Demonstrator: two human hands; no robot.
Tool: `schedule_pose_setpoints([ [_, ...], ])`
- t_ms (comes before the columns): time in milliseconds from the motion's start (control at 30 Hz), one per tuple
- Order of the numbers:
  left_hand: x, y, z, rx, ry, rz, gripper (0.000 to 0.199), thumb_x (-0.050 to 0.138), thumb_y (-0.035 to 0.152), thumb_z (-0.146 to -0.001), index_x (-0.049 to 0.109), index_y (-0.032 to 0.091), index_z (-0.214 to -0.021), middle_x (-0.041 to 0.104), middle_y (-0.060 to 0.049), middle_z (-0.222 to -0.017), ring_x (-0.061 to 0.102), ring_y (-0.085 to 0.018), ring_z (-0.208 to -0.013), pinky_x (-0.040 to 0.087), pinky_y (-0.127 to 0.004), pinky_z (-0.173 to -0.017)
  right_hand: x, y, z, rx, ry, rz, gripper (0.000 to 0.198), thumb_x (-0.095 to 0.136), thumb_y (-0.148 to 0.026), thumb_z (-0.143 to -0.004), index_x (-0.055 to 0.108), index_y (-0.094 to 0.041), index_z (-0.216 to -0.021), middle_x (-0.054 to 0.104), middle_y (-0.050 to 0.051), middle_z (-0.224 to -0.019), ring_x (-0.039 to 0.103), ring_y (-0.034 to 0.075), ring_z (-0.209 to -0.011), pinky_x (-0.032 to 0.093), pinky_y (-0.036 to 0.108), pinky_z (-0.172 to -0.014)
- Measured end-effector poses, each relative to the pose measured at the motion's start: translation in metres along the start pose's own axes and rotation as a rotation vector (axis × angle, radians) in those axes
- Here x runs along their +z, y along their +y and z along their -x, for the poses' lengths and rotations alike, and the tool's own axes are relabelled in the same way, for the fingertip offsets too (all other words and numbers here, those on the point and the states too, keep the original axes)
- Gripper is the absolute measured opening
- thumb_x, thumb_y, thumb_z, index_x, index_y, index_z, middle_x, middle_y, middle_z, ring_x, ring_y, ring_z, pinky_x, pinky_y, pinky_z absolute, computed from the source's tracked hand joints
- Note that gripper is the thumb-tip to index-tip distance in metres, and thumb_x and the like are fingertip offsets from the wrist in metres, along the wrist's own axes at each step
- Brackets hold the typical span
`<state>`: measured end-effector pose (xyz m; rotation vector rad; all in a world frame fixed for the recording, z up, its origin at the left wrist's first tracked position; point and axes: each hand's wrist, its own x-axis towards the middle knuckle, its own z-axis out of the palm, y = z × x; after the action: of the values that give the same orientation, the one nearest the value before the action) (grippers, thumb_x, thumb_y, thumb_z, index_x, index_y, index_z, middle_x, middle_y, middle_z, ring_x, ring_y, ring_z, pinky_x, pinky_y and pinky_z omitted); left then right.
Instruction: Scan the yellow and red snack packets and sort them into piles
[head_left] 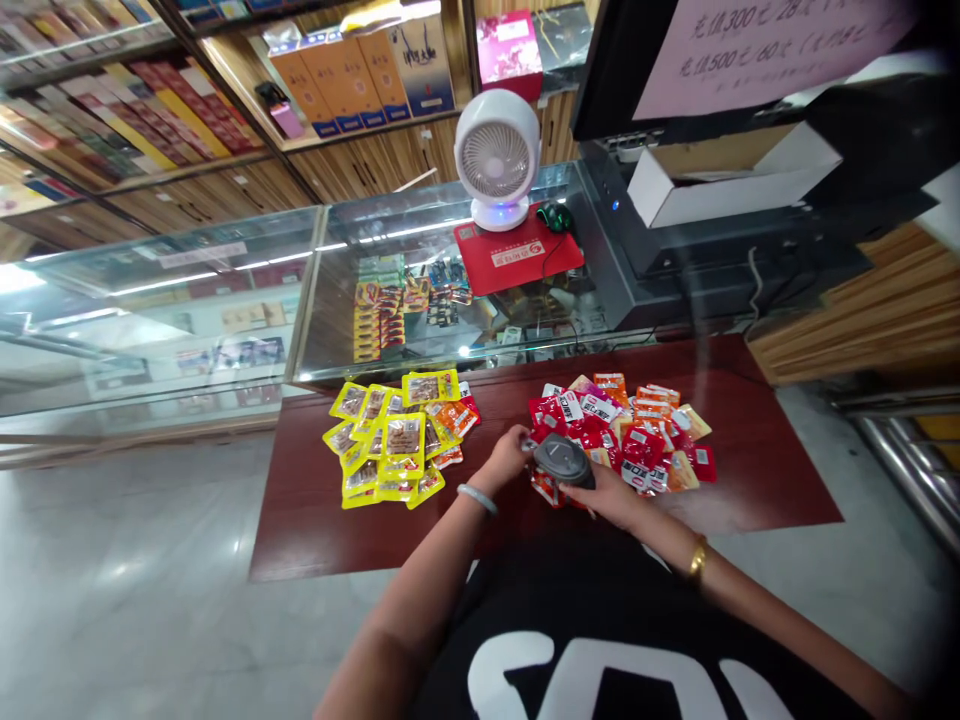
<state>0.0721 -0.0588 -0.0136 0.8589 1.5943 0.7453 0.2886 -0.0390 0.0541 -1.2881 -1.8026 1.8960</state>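
Note:
My right hand (609, 497) is wrapped round a dark grey handheld barcode scanner (564, 459), its head pointing left. Just left of the scanner, my left hand (508, 455) has its fingers pinched together. A small pale edge shows at those fingertips, but the scanner hides most of whatever is there. Beneath and to the right of the scanner spreads a pile of small red, orange and white snack packets (643, 442). Left of my left hand lies a heap of yellow-edged snack packets (403, 442), with some orange and red ones (454, 415) at its right side.
The packets lie on a dark red tabletop (300, 520) against a glass display counter (330, 300). On the counter stand a white fan (497, 150), a red mat (480, 270) and a mouse (555, 216). An open white box (667, 205) sits on dark equipment below a monitor (611, 70).

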Motion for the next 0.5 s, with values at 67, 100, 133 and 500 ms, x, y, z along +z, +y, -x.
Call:
schedule_pose_setpoints([
  [67, 0.011, 0.006, 0.003, 0.085, -0.088, 0.078, 0.025, 0.073, 0.014, -0.071, 0.064, 0.016, -0.094, 0.072, -0.006, -0.093, 0.065, -0.016, -0.081, 0.051, -0.028, -0.079, 0.004, 0.003, 0.002, 0.001, -0.004, -0.006, 0.054, 0.075, -0.047, -0.077, 0.067, -0.018, -0.122, 0.073, 0.011, -0.122, 0.066, 0.034, -0.115, 0.048, 0.052, -0.104],
  [100, 0.013, 0.008, 0.005, 0.119, -0.098, 0.091, 0.024, 0.071, 0.013, -0.073, 0.065, 0.016, -0.096, 0.072, -0.007, -0.095, 0.065, -0.017, -0.083, 0.051, -0.029, -0.081, 0.006, 0.003, 0.001, 0.004, -0.008, -0.001, 0.054, 0.074, -0.048, -0.078, 0.066, -0.018, -0.122, 0.072, 0.011, -0.122, 0.066, 0.034, -0.116, 0.048, 0.052, -0.104],
  [133, 0.013, 0.008, 0.008, 0.144, -0.091, 0.082, 0.023, 0.069, 0.013, -0.074, 0.066, 0.016, -0.096, 0.072, -0.008, -0.097, 0.066, -0.018, -0.086, 0.051, -0.03, -0.083, 0.009, 0.002, 0.0, 0.008, -0.012, 0.011, 0.053, 0.074, -0.048, -0.078, 0.066, -0.018, -0.121, 0.073, 0.011, -0.121, 0.066, 0.034, -0.115, 0.048, 0.052, -0.104],
  [500, -0.05, -0.027, 0.041, -0.196, 0.313, 0.333, 0.022, 0.072, 0.03, -0.078, 0.066, 0.014, -0.093, 0.072, -0.009, -0.087, 0.067, -0.016, -0.076, 0.053, -0.026, -0.07, 0.052, -0.023, -0.012, -0.048, -0.098, 0.048, 0.052, 0.074, -0.043, -0.077, 0.065, -0.022, -0.125, 0.074, 0.008, -0.118, 0.066, 0.034, -0.113, 0.049, 0.051, -0.103],
])
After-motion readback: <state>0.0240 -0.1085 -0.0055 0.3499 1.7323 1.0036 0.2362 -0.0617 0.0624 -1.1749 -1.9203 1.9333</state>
